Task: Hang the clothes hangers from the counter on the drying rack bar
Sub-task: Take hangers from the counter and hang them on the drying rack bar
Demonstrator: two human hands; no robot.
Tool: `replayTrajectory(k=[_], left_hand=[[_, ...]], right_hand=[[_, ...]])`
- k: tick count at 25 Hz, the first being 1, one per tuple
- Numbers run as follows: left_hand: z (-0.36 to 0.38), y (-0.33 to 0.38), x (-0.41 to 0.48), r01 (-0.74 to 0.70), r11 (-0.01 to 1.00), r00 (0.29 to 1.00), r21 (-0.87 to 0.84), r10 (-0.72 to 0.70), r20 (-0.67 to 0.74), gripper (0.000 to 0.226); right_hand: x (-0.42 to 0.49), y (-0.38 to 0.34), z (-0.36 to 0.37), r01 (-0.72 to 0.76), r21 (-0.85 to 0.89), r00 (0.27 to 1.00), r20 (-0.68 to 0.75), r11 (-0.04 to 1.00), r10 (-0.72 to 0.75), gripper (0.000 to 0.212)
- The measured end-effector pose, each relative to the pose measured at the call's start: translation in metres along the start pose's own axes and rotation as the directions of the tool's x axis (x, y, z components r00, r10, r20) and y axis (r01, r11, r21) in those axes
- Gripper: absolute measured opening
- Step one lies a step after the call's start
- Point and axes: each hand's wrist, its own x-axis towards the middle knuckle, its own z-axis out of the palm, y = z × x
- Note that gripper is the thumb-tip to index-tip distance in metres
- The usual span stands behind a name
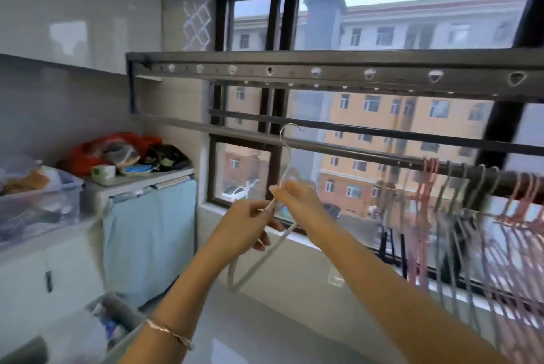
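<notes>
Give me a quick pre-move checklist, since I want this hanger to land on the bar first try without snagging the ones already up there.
1. Grip on the white hanger: both the left hand and right hand hold it near the neck. Ok.
2. Hook orientation: points up, opening toward the right. Ok.
3. Hook over the drying rack bar: it sits in front of the bar, not yet over it. Not ok.
4. Free space on the bar: bare stretch left of the hung hangers. Ok.
5. Tangling with a second hanger in the hands: too blurred. Cannot tell.
</notes>
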Motion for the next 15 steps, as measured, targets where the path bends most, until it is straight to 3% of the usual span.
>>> replayTrajectory(k=[2,4,6,9,11,15], left_hand=[[0.012,0.004,0.021,-0.004,0.989,0.99,-0.15,0.025,0.138,0.019],[0.025,0.005,0.038,-0.033,0.99,0.96,-0.138,0.069,0.27,0.02],[0.039,0.007,0.053,-0.082,0.992,0.944,-0.097,0.109,0.313,0.02],[0.058,0.02,0.088,-0.179,0.969,0.967,-0.169,0.205,0.153,0.019],[0.069,0.04,0.114,-0.274,0.944,0.955,-0.183,0.29,0.066,0.034],[0.091,0.087,0.147,-0.381,0.92,0.921,-0.095,0.386,0.043,0.038]], right_hand=[[0.012,0.001,-0.023,0.004,-0.058,0.994,-0.11,0.998,-0.011,0.025],[0.019,0.007,-0.051,-0.009,-0.051,0.987,-0.162,0.999,0.001,0.019],[0.021,0.013,-0.076,-0.041,-0.033,0.983,-0.178,0.999,0.035,0.017],[0.015,0.022,-0.106,-0.084,-0.038,0.978,-0.193,0.996,0.075,0.026],[0.01,0.022,-0.117,-0.112,-0.083,0.979,-0.178,0.99,0.096,0.025],[0.001,0.02,-0.127,-0.147,-0.14,0.98,-0.153,0.979,0.125,0.024]])
